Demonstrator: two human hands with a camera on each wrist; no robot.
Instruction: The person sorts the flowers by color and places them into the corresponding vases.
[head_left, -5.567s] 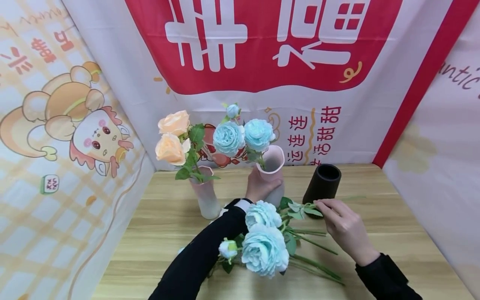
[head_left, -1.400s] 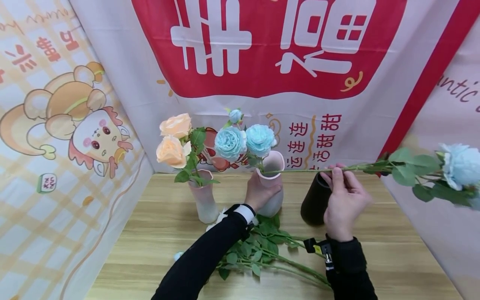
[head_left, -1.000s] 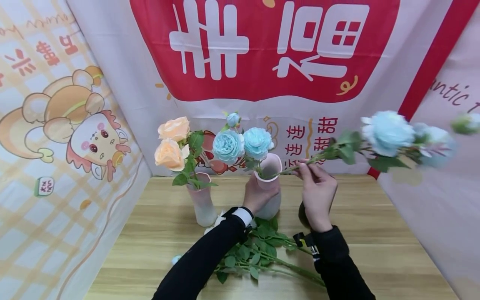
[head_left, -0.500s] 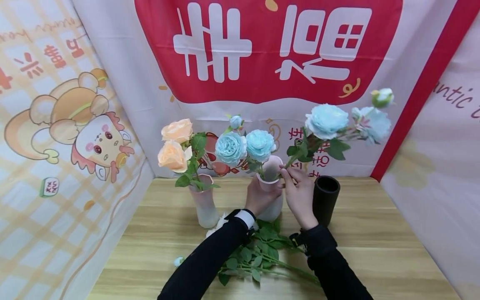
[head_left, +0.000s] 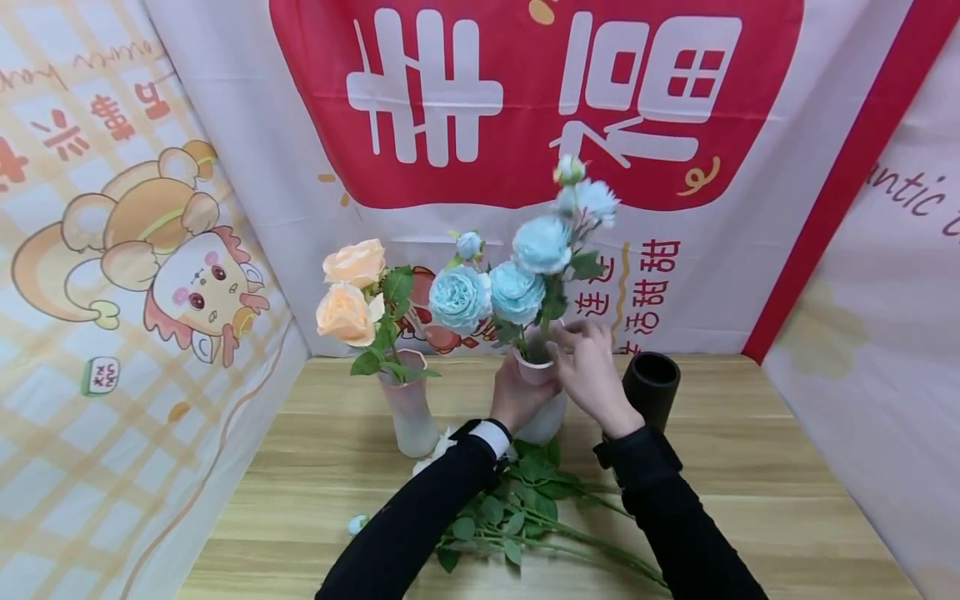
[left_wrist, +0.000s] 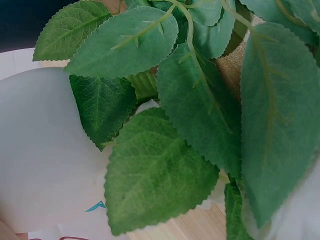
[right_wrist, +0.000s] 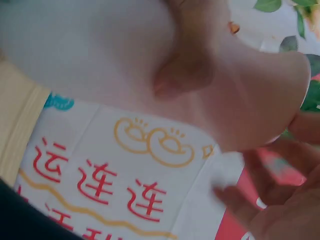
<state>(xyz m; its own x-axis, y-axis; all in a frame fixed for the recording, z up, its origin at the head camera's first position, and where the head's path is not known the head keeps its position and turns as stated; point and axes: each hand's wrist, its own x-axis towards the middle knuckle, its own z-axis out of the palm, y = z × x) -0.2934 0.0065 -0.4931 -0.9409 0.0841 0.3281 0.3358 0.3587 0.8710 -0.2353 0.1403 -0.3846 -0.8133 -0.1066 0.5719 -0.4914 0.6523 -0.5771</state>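
My left hand [head_left: 517,392] grips a pink-and-white vase [head_left: 542,421] below its mouth, with the vase leaning. Blue peonies [head_left: 459,298] lean out over its left side. A taller blue peony spray [head_left: 542,243] stands nearly upright, its stem in the vase mouth. My right hand [head_left: 592,371] has thumb and forefinger at that stem, pinching it close to the rim; the contact is partly hidden. In the right wrist view, the other fingers [right_wrist: 260,175] spread beside the flared vase rim [right_wrist: 300,75]. Green leaves [left_wrist: 155,170] fill much of the left wrist view beside the pale vase wall [left_wrist: 45,150].
A second pink-and-white vase [head_left: 412,417] holds peach roses [head_left: 347,312] at the left. Behind my right wrist stands a black vase [head_left: 651,387]. Leafy stems [head_left: 525,508] lie on the wooden table [head_left: 780,500] under my forearms, with a small blue bud [head_left: 357,523] at left.
My right hand picked a blue peony spray from the table, brought its stem to the vase mouth from the right, and swung the blooms left and upright. My left hand stays on the vase.
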